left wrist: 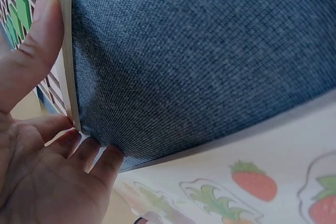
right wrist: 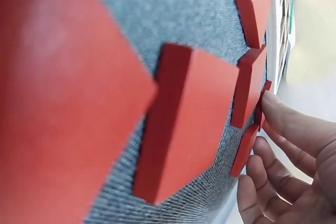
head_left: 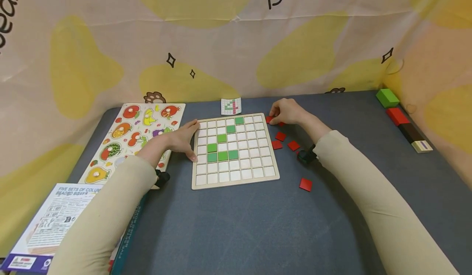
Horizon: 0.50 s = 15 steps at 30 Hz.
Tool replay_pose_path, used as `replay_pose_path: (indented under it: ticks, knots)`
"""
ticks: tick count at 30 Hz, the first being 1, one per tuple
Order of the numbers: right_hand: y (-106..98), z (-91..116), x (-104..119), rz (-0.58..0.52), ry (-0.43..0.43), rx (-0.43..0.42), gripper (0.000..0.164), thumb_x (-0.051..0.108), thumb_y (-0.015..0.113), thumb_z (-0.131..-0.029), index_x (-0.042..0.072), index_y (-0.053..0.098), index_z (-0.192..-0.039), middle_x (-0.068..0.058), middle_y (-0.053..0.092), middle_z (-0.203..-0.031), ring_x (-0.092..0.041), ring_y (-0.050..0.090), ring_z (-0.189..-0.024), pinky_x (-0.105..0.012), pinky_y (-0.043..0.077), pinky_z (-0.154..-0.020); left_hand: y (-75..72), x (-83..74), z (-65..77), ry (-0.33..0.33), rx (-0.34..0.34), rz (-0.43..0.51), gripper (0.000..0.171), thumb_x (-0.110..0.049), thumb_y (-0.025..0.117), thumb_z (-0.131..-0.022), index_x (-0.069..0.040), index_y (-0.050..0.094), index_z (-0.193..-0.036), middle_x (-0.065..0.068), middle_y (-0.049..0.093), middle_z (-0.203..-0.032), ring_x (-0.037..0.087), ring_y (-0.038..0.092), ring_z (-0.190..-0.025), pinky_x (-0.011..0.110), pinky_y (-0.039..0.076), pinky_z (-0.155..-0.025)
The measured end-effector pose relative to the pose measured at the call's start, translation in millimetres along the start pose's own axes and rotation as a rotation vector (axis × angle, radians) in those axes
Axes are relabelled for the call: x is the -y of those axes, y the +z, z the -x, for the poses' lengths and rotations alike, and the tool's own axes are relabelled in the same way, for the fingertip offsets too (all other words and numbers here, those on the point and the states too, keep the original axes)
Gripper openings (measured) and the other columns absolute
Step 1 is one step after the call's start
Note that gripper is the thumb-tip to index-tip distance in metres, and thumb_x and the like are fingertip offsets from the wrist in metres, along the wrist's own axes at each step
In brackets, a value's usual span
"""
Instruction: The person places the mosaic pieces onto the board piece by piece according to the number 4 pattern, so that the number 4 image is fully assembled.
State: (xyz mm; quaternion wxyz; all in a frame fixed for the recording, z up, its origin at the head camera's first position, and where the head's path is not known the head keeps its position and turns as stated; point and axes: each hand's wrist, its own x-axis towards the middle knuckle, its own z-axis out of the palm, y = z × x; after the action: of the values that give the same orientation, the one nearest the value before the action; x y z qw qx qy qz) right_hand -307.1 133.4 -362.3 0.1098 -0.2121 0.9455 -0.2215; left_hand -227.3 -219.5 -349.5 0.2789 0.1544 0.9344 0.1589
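Observation:
A white gridded board [head_left: 245, 174] with a pale wooden rim lies on the dark table, several green square tiles [head_left: 223, 156] set in its cells. My left hand [head_left: 180, 139] rests along the board's left edge, fingers near the far corner and thumb lower down. In the left wrist view the thumb [left wrist: 44, 45] lies over the board's rim. Beyond the board's right edge, my right hand [head_left: 287, 112] pinches a red square tile [right wrist: 265, 103] between thumb and index finger, low at the table. Several more red tiles [head_left: 293, 145] lie loose around and nearer than that hand.
Behind the board stands a small card [head_left: 231, 106] with a coloured grid pattern. A fruit puzzle board [head_left: 110, 131] and a printed box [head_left: 62, 205] lie at the left. Green, red, black and pale blocks [head_left: 398, 116] line the right side. Patterned cloth hangs behind the table.

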Motion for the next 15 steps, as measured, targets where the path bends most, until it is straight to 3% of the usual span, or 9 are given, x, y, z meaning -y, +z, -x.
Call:
replay_pose_path:
  ticks: [7,11,15]
  knots:
    - [-6,0,10,-0.014,-0.008,-0.068,0.017,0.009,0.079,-0.082,0.0,0.068,-0.09,-0.017,0.069,-0.094,-0.03,0.061,-0.086,-0.04,0.051,-0.076,0.2,-0.5,-0.3,0.006,-0.003,0.006,0.116,-0.019,0.084,-0.077,0.006,0.003,-0.157,0.024,-0.009,-0.166,0.043,-0.005,-0.155,0.058,0.01,-0.125]
    - [-8,-2,21,-0.093,-0.008,-0.143,0.014,0.006,0.078,-0.082,0.0,0.069,-0.092,-0.016,0.069,-0.089,-0.029,0.062,-0.084,-0.038,0.049,-0.075,-0.1,-0.8,-0.1,0.003,-0.002,0.008,0.117,-0.02,0.084,-0.076,0.005,0.003,-0.157,0.024,-0.008,-0.166,0.043,-0.005,-0.155,0.058,0.011,-0.125]
    - [0,-8,36,-0.181,-0.016,-0.135,0.013,0.008,0.077,-0.083,0.004,0.07,-0.093,-0.01,0.068,-0.083,-0.025,0.062,-0.08,-0.032,0.048,-0.071,-0.3,-0.8,-0.4,0.003,0.0,0.005,0.117,-0.02,0.084,-0.077,0.005,0.002,-0.157,0.024,-0.008,-0.166,0.043,-0.004,-0.155,0.058,0.011,-0.125]
